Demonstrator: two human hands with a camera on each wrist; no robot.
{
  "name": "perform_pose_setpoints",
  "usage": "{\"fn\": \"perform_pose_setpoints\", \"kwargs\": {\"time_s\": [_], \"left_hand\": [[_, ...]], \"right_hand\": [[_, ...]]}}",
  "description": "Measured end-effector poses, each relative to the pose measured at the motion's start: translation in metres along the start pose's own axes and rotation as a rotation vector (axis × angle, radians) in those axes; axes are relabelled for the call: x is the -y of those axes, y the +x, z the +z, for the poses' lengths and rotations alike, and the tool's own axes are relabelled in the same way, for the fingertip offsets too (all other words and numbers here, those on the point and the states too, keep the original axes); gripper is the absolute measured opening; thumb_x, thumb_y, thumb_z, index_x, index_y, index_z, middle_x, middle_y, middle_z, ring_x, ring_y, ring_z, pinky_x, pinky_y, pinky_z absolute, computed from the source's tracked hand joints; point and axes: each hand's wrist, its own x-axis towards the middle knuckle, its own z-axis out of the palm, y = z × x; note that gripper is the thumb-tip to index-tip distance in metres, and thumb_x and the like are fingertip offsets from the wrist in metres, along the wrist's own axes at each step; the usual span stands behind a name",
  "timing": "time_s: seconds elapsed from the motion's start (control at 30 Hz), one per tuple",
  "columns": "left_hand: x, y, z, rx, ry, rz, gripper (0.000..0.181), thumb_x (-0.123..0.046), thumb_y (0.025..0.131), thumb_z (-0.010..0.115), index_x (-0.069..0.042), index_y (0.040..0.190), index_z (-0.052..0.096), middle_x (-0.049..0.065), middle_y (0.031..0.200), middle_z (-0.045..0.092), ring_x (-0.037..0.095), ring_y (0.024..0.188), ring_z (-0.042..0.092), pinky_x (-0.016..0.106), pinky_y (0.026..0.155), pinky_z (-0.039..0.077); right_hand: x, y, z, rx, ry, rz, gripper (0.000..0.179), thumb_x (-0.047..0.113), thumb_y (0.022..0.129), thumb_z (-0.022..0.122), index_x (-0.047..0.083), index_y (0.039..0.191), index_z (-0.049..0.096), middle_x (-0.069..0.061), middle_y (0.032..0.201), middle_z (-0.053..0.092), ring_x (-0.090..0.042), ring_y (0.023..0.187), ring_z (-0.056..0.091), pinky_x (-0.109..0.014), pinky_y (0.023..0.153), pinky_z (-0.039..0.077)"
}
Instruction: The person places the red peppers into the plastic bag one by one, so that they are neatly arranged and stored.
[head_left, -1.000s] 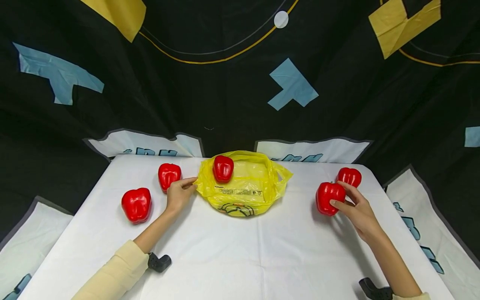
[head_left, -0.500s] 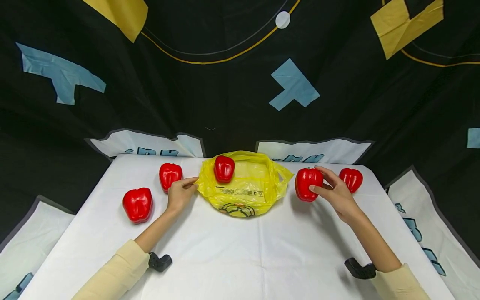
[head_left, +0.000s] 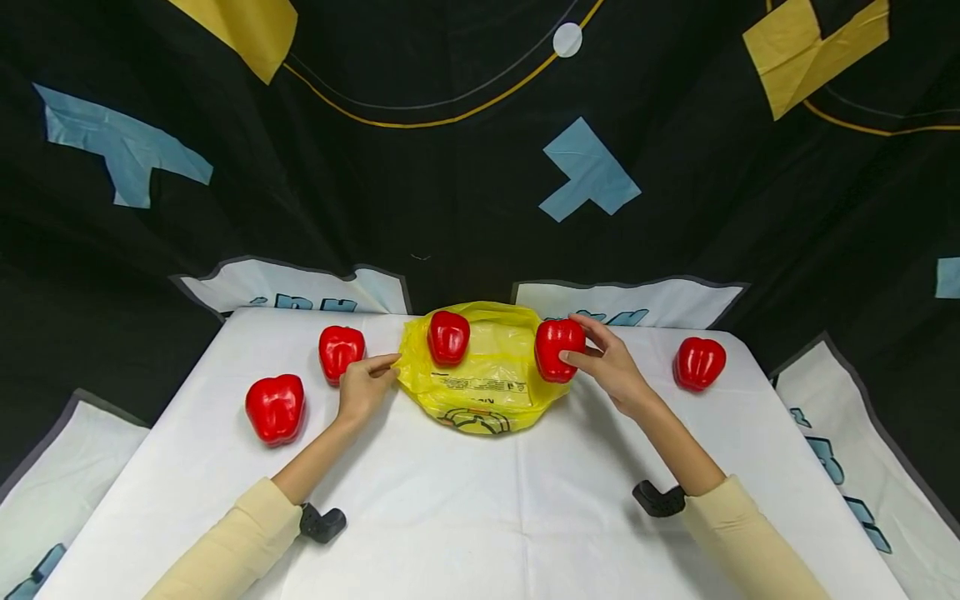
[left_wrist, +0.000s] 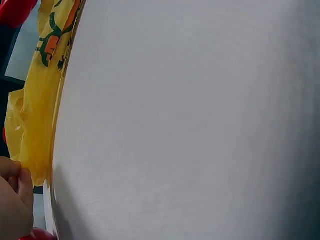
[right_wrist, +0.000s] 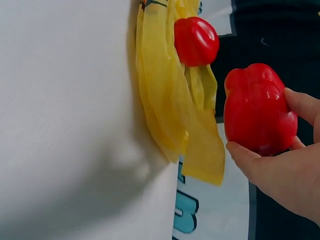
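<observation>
A yellow plastic bag [head_left: 480,400] lies with its mouth spread at the back middle of the table. One red bell pepper [head_left: 448,338] sits in its left part. My left hand [head_left: 363,390] pinches the bag's left edge; the left wrist view also shows the fingertips on the yellow plastic [left_wrist: 35,140]. Between the thumb and fingers of my right hand [head_left: 611,367] is a second red bell pepper [head_left: 559,350], held above the bag's right side. In the right wrist view this held pepper [right_wrist: 257,110] is apart from the bag's handle [right_wrist: 205,155].
Two red bell peppers, a nearer one [head_left: 276,409] and a farther one [head_left: 341,353], lie left of the bag, close to the left hand. Another pepper [head_left: 699,363] lies at the back right. Behind the white table [head_left: 450,517] hangs a black cloth [head_left: 465,208].
My right hand has carried its bell pepper leftward, from beside the back-right pepper to over the bag's right side. The left hand keeps its place on the bag's edge.
</observation>
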Motion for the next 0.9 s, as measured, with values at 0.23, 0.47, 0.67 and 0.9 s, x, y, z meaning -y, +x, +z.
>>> {"fn": "perform_pose_setpoints", "kwargs": {"time_s": [0.23, 0.47, 0.67, 0.9], "left_hand": [[0.000, 0.000, 0.000, -0.008, 0.002, -0.003, 0.025, 0.001, 0.093, 0.067, 0.003, 0.117, 0.072, 0.019, 0.112, 0.071, 0.031, 0.100, 0.069, 0.016, 0.077, 0.053], [0.001, 0.000, 0.000, -0.002, -0.004, 0.002, 0.025, 0.001, 0.092, 0.067, 0.003, 0.116, 0.072, 0.020, 0.111, 0.071, 0.031, 0.100, 0.070, 0.017, 0.077, 0.054], [0.001, 0.000, -0.001, 0.000, -0.001, 0.006, 0.025, 0.000, 0.093, 0.067, 0.003, 0.117, 0.072, 0.019, 0.111, 0.071, 0.031, 0.100, 0.070, 0.016, 0.076, 0.053], [0.001, -0.001, -0.003, -0.013, -0.010, 0.009, 0.024, 0.001, 0.092, 0.067, 0.003, 0.116, 0.073, 0.019, 0.109, 0.072, 0.031, 0.098, 0.070, 0.017, 0.077, 0.054]], "right_hand": [[0.005, 0.024, 0.024, 0.010, 0.012, 0.007, 0.068, 0.006, 0.090, 0.070, 0.014, 0.151, 0.042, -0.015, 0.152, 0.034, -0.040, 0.131, 0.041, -0.046, 0.098, 0.050], [0.003, 0.046, 0.044, 0.015, -0.012, 0.018, 0.067, 0.004, 0.089, 0.071, 0.017, 0.149, 0.046, -0.013, 0.150, 0.038, -0.038, 0.132, 0.042, -0.048, 0.098, 0.049], [-0.002, 0.061, 0.058, 0.025, 0.008, 0.027, 0.066, 0.004, 0.089, 0.071, 0.018, 0.149, 0.047, -0.012, 0.150, 0.040, -0.036, 0.132, 0.041, -0.048, 0.102, 0.047], [-0.011, 0.075, 0.074, 0.018, -0.038, 0.045, 0.064, 0.006, 0.091, 0.069, 0.020, 0.149, 0.047, -0.010, 0.151, 0.041, -0.032, 0.133, 0.040, -0.045, 0.103, 0.046]]}}
